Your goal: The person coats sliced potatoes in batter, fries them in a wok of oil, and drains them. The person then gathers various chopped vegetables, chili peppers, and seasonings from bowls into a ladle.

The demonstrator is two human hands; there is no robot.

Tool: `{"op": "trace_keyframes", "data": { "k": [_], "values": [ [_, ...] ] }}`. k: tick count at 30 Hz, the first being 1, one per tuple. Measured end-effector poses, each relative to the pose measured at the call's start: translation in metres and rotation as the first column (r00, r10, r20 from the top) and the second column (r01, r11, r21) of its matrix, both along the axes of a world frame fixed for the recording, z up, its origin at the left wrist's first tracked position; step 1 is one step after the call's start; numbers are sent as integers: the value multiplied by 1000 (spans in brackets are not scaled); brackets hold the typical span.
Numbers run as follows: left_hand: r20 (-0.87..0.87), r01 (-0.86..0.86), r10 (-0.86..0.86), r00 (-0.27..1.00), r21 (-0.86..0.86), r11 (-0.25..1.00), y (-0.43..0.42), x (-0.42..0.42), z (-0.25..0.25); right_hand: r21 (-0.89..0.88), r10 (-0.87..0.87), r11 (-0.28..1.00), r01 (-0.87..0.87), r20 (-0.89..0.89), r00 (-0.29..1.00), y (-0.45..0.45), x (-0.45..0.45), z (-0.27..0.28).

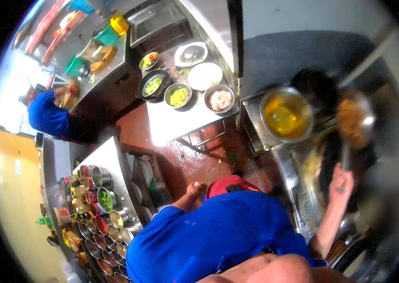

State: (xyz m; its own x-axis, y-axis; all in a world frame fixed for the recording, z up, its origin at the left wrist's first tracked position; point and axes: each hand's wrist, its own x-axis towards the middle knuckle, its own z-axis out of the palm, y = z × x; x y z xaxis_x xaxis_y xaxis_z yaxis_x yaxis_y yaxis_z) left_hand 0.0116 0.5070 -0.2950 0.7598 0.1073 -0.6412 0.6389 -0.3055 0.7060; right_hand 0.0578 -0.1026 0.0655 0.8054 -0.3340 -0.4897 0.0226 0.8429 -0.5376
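My right hand [342, 182] is closed round the handle of a large ladle [351, 123], whose bowl is heaped with brown food. Under and beside the ladle lies a dark wok [326, 162] with a pale, blurred rim. A steel bowl [287, 114] of yellow oil stands to the left of the ladle. My left hand [196, 188] hangs beside the red cloth at my waist, over the floor; its fingers look curled, and whether they hold anything is too small to tell.
A white table [161, 123] ahead carries bowls of cut vegetables and meat. Steel containers of ingredients crowd the counter [110, 158] at left. A person in blue [48, 113] works at the far-left counter. A grey blurred round shape [390, 198] is at right.
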Motion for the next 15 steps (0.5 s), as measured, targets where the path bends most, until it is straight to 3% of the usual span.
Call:
{"op": "trace_keyframes", "data": {
  "k": [3, 6, 9, 10, 12, 14, 15],
  "values": [
    [-168, -446, 420, 892, -173, 878, -14, -1, 52, 67, 93, 993, -101, 117, 989, 13, 61, -3],
    [-112, -294, 283, 953, -94, 951, 38, -24, -22, 135, 106, 982, -132, 187, 977, 21, 125, -24],
    [-126, -420, 406, 905, -113, 901, 57, -26, -22, 123, 119, 979, -160, 288, 950, 27, 183, -57],
    [-198, -463, 437, 877, -110, 879, 58, -20, -9, 136, 124, 976, -169, 291, 949, 33, 200, -66],
    [-333, -575, 521, 786, -85, 814, 44, 7, 74, 144, 168, 968, -205, 231, 958, 42, 219, -76],
    [-192, -315, 329, 925, 99, 944, 61, 7, 72, 104, 153, 981, -161, 81, 985, 85, 227, -50],
    [-126, -206, 235, 964, 210, 956, 70, 1, 59, -15, 123, 992, -122, 40, 992, 102, 225, -42]
  ]
}}
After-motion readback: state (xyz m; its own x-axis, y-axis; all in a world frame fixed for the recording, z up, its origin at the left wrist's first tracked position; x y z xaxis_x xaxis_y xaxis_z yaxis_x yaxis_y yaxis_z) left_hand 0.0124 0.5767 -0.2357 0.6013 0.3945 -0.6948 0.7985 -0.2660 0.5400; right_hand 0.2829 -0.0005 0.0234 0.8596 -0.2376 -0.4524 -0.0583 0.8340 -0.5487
